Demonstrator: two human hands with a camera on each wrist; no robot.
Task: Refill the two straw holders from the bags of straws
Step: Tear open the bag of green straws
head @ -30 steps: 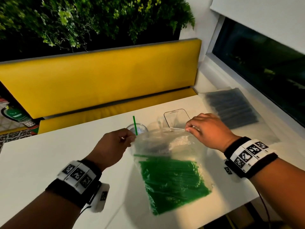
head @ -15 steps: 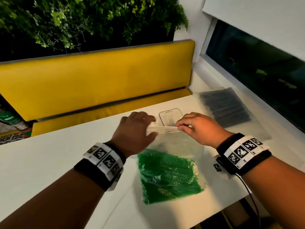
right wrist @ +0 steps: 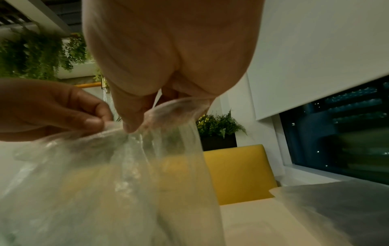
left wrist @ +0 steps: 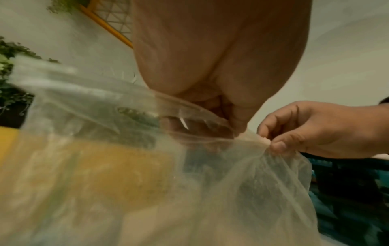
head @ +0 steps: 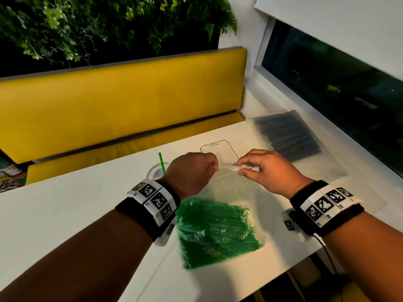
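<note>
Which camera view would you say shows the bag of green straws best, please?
The head view: the whole bag of green straws lies on the white table, its top edge pinched by the left hand and right hand. Both wrist views show only blurred clear plastic at the pinched mouth; no green straws can be made out.

The bag of green straws [head: 218, 232] is thin, clear, crinkled plastic with a glossy sheen. The counter [head: 65, 214] looks smooth, matt white. The yellow bench back [head: 122, 105] appears smooth, padded upholstery.
</note>
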